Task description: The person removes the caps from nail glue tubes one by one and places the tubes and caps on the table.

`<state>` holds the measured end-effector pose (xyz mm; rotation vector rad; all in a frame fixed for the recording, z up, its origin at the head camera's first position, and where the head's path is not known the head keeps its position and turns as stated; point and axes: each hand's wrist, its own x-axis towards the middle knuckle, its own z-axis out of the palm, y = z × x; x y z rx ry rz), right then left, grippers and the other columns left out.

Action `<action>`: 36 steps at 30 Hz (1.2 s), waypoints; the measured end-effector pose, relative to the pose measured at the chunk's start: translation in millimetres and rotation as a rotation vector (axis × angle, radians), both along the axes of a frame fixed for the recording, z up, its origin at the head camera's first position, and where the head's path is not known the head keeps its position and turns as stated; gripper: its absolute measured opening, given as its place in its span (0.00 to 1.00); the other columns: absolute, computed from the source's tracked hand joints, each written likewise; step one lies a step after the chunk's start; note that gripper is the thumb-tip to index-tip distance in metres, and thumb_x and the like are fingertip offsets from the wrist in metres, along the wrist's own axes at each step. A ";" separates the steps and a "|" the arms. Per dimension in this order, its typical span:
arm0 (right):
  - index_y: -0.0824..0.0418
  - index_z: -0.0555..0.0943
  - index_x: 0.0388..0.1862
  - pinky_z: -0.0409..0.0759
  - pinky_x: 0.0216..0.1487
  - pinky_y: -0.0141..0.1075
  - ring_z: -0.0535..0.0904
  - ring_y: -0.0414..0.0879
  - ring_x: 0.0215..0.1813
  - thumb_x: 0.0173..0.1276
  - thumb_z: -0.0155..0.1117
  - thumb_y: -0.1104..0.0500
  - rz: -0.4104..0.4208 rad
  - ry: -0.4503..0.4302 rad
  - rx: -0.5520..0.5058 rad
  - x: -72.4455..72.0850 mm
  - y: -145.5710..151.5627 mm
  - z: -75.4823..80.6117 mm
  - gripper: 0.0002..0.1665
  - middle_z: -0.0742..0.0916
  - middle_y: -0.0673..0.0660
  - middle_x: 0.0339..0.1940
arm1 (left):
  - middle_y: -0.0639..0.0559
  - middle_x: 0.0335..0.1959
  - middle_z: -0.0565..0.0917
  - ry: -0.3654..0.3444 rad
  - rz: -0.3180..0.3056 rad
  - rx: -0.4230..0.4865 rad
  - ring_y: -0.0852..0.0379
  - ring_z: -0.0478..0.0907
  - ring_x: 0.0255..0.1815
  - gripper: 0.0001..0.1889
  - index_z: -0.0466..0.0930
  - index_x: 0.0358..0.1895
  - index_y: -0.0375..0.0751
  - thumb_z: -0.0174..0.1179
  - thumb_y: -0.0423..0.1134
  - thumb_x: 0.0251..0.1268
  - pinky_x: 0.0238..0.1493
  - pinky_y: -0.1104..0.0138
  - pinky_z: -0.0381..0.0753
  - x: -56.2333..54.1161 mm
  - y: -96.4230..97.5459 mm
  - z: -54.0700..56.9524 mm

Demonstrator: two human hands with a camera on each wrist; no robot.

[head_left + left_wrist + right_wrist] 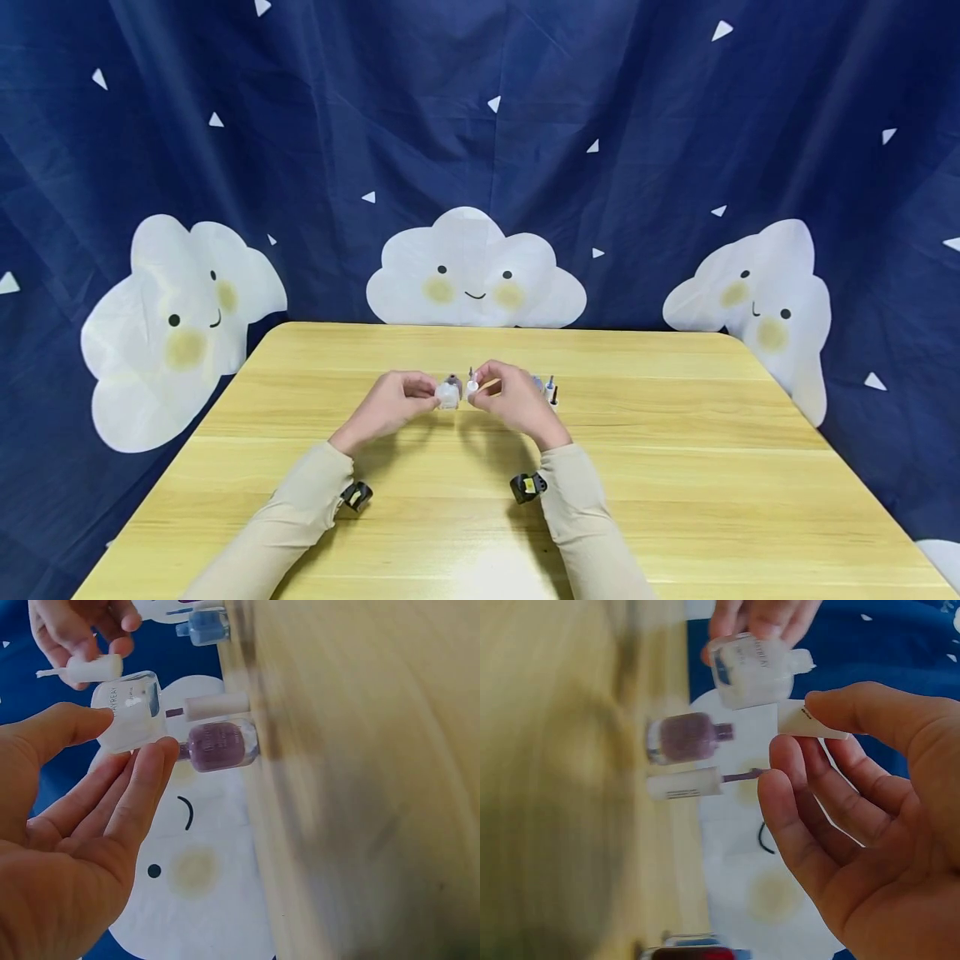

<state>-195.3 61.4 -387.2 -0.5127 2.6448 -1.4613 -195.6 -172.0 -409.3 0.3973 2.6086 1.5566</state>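
My left hand (392, 402) pinches a small clear bottle of white nail polish (124, 724) between thumb and fingers. Its neck is uncapped in the right wrist view. Thumb and fingers of my right hand (513, 402) grip a white brush cap (94, 669), its brush pointing up and away from the bottle. Bottle and cap are held close side by side. Just behind them an uncapped bottle of mauve nail polish (686, 738) stands on the table. Next to it, its white cap (684, 783) stands on end with the mauve-stained brush upward.
Beyond my right hand stand a blue polish bottle (206, 628) and upright brush caps, one with a blue brush (550, 387) and one with a dark brush (554, 397). A bottle with red polish (694, 952) shows at the right wrist view's edge. A dark blue curtain (637, 167) hangs behind the wooden table (675, 500).
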 end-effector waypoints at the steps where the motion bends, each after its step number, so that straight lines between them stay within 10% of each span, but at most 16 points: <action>1: 0.55 0.81 0.42 0.86 0.41 0.37 0.87 0.47 0.46 0.66 0.72 0.60 0.006 -0.004 0.007 -0.8 -0.4 -2.7 0.08 0.88 0.52 0.43 | 0.47 0.43 0.89 -0.003 0.002 -0.006 0.53 0.86 0.45 0.09 0.87 0.47 0.36 0.69 0.34 0.66 0.51 0.62 0.88 0.2 0.4 -0.4; 36: 0.60 0.83 0.37 0.82 0.45 0.38 0.82 0.42 0.36 0.61 0.77 0.65 -0.030 -0.014 0.140 -9.6 -4.8 -46.2 0.10 0.88 0.52 0.36 | 0.44 0.43 0.89 -0.054 -0.024 -0.068 0.52 0.86 0.43 0.07 0.87 0.43 0.35 0.69 0.28 0.62 0.48 0.61 0.89 -1.5 2.5 -19.4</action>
